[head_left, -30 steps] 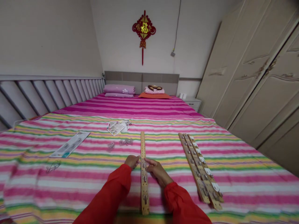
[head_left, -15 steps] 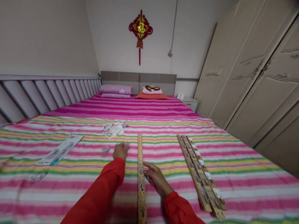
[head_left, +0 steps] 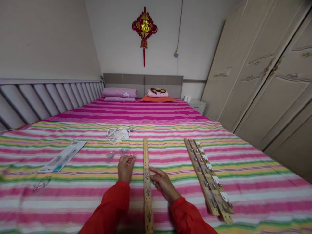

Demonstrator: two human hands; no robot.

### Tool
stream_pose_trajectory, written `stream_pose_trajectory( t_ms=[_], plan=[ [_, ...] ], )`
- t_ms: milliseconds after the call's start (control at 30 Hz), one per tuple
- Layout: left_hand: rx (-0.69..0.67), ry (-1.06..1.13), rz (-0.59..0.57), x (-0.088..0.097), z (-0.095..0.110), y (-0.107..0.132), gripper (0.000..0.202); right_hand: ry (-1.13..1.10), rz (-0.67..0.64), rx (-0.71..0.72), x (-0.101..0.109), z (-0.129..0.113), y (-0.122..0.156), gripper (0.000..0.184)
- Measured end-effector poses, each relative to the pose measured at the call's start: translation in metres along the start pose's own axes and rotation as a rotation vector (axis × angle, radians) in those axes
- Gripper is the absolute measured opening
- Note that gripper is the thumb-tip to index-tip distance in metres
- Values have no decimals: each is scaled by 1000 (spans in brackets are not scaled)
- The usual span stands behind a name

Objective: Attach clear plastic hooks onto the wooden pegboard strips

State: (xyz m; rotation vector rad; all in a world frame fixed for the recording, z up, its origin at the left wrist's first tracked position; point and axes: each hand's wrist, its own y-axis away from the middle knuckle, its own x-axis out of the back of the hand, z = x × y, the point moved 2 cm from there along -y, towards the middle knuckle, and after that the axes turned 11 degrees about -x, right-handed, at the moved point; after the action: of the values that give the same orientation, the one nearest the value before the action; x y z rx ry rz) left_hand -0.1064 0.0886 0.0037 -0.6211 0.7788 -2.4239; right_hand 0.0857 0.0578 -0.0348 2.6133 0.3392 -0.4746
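Holding a small clear hook point(head_left: 131, 156) pinched in left hand point(head_left: 125, 168) fingers, just lifted off the bed point(head_left: 73, 191); right hand point(head_left: 162, 184) fingers half curled, pressing wooden strip point(head_left: 147, 182).

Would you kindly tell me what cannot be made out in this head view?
- Small clear piece at the left hand: too small and blurred to identify.
- Near end of the wooden strip: cut off by the bottom edge.
- Fittings on the stacked strips: too small to read.
- Print on the flat card: blurred.
- Right hand: its grip on the strip is unclear.
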Motion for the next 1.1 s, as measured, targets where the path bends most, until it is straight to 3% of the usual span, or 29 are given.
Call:
stream_pose_trajectory(
  t_ms=[133,333,633,833,967,1100],
  plan=[
    [-33,115,14,14,12,25,22,-17,2,14,1,0,0,57],
    [95,333,55,20,18,54,22,-52,-5,39,3,1,0,59],
    [-16,428,-326,27,56,50,14,-137,-2,58,2,-7,3,49],
    [-89,468,-543,30,70,45,8,-60,-140,16,-4,-7,14,32],
    [-89,467,-603,26,70,47,10,-18,-223,-16,-4,-8,24,24],
    [-3,488,-533,18,64,46,9,-8,-222,-22,0,-17,27,22]
  ],
)
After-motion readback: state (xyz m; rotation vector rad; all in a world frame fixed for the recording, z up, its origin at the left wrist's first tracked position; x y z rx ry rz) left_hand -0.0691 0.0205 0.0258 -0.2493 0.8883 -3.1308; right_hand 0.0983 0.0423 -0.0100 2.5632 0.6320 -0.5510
